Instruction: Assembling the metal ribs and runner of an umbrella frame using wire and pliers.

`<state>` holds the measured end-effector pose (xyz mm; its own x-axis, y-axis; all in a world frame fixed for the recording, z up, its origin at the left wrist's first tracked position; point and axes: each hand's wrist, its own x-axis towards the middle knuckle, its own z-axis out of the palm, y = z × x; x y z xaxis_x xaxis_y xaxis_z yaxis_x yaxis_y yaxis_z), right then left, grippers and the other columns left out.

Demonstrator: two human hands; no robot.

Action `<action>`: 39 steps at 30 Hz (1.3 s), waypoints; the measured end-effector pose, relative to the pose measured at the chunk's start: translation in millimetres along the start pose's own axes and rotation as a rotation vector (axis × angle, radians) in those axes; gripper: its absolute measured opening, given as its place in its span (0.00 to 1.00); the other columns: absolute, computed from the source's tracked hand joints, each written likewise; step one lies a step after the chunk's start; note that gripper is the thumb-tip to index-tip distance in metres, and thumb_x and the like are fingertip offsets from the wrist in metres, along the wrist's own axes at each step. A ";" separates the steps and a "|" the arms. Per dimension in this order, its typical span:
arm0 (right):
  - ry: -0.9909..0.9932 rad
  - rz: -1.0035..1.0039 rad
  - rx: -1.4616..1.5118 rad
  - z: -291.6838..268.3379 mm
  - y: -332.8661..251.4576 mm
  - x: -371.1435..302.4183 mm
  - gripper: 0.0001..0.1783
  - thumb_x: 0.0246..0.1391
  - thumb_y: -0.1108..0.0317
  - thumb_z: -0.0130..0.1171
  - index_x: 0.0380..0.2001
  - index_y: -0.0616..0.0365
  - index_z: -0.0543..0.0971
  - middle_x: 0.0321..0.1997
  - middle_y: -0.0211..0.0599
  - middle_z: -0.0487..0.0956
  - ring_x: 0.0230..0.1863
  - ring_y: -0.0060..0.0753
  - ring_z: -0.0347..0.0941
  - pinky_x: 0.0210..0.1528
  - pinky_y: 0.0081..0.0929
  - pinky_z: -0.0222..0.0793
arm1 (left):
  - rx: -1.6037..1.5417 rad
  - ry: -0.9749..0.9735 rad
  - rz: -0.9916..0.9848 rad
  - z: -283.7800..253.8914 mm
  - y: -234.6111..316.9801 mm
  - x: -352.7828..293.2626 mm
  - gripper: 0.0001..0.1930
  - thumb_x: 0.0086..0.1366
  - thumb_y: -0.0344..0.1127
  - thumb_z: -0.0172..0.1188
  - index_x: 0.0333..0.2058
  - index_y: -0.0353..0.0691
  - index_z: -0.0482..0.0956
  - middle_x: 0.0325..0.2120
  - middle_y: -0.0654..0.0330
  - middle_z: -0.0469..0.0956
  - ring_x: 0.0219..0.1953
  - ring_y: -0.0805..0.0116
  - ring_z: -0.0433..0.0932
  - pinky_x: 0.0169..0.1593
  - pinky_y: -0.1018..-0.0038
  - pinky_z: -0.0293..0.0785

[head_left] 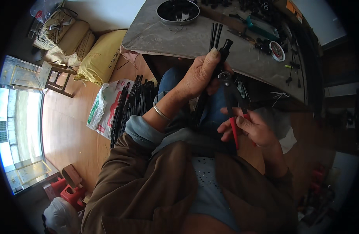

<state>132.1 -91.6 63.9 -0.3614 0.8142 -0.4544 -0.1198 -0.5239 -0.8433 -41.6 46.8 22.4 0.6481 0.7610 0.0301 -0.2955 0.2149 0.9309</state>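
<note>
In the head view I see the left hand (pixel 203 74) clasped around some thin black rods (pixel 215 36) and a thicker black tube (pixel 226 46), their ends rising past the thumb in front of the grey table (pixel 148 37). I have the right hand (pixel 254 126) curled loosely around the red handles of the pliers (pixel 233 124), whose head is close to the left hand's fingers, though I cannot tell whether it grips anything. More black rods (pixel 137 99) lie piled on a white bag (pixel 103 103) on the floor, to the left.
</note>
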 end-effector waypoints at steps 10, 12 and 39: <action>-0.008 0.103 0.122 11.1 -7.7 -3.2 0.21 0.67 0.56 0.43 0.49 0.65 0.67 0.24 0.33 0.72 0.20 0.24 0.71 0.25 0.25 0.70 | 0.001 0.006 0.017 -0.8 -3.5 4.0 0.38 0.65 0.70 0.36 0.32 0.35 0.75 0.10 0.67 0.63 0.10 0.78 0.61 0.15 0.81 0.58; -0.015 0.084 0.121 7.0 3.0 1.0 0.20 0.67 0.56 0.43 0.46 0.64 0.68 0.23 0.31 0.70 0.19 0.22 0.68 0.23 0.24 0.68 | 0.002 0.005 0.020 0.6 -2.6 4.1 0.38 0.65 0.70 0.35 0.32 0.34 0.75 0.10 0.66 0.63 0.10 0.78 0.62 0.15 0.81 0.58; 1.210 -0.665 -1.175 -164.7 -41.9 71.7 0.13 0.48 0.73 0.59 0.40 0.54 0.76 0.34 0.44 0.79 0.39 0.50 0.77 0.40 0.41 0.71 | 0.019 0.280 0.008 -14.1 -27.3 49.5 0.30 0.71 0.58 0.39 0.37 0.32 0.73 0.13 0.65 0.66 0.11 0.78 0.63 0.16 0.81 0.58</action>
<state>263.5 30.0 19.4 0.3322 0.7849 0.5231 0.8899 -0.0770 -0.4496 -11.3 87.3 -6.7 0.4263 0.9024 -0.0621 -0.2845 0.1989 0.9378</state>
